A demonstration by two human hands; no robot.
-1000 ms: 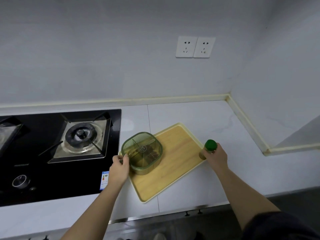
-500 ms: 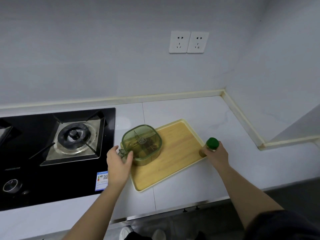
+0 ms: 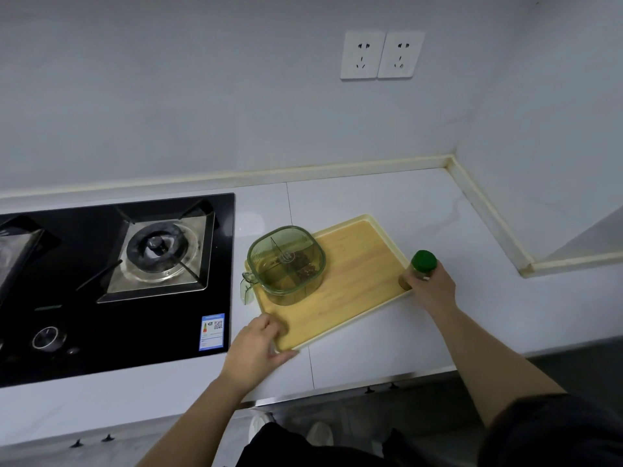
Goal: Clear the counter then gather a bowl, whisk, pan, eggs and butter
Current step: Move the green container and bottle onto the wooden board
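Note:
A wooden tray (image 3: 357,264) with a pale yellow rim lies at an angle on the white counter (image 3: 387,203). On the tray's left end stands a clear green spice box (image 3: 286,261) with inner dividers and a small handle on its left. My left hand (image 3: 256,345) holds the tray's near-left corner, thumb on the rim and fingers along the near edge. At the tray's right edge, my right hand (image 3: 435,291) grips a small jar with a green lid (image 3: 423,264).
A black gas hob (image 3: 101,281) with a burner and a knob fills the counter's left side. Two wall sockets (image 3: 381,55) sit above. A raised ledge (image 3: 488,214) bounds the counter at the right; the front edge runs close to my body.
My left hand has let go of the green spice box's handle and dropped to the tray's near-left corner. My right hand has stayed on the green-lidded jar.

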